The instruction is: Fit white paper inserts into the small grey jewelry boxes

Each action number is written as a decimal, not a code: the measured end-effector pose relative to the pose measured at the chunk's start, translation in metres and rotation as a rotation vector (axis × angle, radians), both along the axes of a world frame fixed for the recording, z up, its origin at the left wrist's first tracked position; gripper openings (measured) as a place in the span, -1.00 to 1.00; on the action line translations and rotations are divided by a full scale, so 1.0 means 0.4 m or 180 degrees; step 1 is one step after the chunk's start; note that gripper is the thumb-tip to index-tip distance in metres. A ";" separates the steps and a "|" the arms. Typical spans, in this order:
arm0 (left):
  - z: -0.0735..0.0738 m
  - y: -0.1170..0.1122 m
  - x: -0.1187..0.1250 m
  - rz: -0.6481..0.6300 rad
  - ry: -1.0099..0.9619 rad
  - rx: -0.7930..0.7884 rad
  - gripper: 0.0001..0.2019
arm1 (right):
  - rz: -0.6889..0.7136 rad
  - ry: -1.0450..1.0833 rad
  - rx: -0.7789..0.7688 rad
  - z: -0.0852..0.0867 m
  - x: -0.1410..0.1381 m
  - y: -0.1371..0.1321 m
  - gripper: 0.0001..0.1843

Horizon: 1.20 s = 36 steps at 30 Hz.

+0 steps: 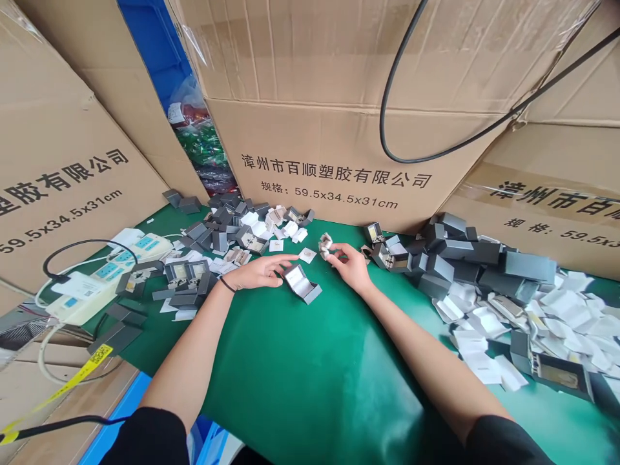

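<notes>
A small dark grey box [304, 284] with a white lining sits open on the green table [310, 361] between my hands. My left hand [259, 271] is beside it on the left, fingers stretched out and holding nothing. Between the thumb and fingers of my right hand [351, 266] is a small whitish folded insert [325, 245], pinched just above the table; its exact kind is hard to make out. A small white square card [307, 256] lies flat between my hands, just behind the open box.
Grey boxes and white inserts [252, 223] are heaped at the back left. A larger pile of grey boxes [484, 252] and white papers [562, 316] covers the right. Cardboard cartons [320, 142] wall the back. A power strip [111, 271] with cables lies left; a black cable [387, 123] hangs above.
</notes>
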<state>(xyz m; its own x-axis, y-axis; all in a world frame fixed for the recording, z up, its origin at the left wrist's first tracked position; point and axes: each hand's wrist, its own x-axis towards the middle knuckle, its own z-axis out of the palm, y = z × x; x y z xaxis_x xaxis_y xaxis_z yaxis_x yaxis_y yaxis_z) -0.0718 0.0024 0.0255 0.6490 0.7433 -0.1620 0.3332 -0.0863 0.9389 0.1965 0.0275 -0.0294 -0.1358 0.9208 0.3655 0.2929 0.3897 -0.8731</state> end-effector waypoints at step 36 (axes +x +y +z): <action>-0.037 -0.001 0.057 0.0366 -0.0386 0.0069 -0.37 | -0.0167 -0.2464 0.0542 0.067 -0.097 0.104 -0.73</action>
<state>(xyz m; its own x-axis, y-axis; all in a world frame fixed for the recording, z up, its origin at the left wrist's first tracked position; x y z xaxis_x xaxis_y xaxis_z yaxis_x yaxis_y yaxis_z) -0.0492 0.0018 0.0107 0.5733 0.8163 -0.0708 0.2266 -0.0749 0.9711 0.1575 0.0693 -0.0026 -0.3669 0.8730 0.3212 0.8139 0.4685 -0.3436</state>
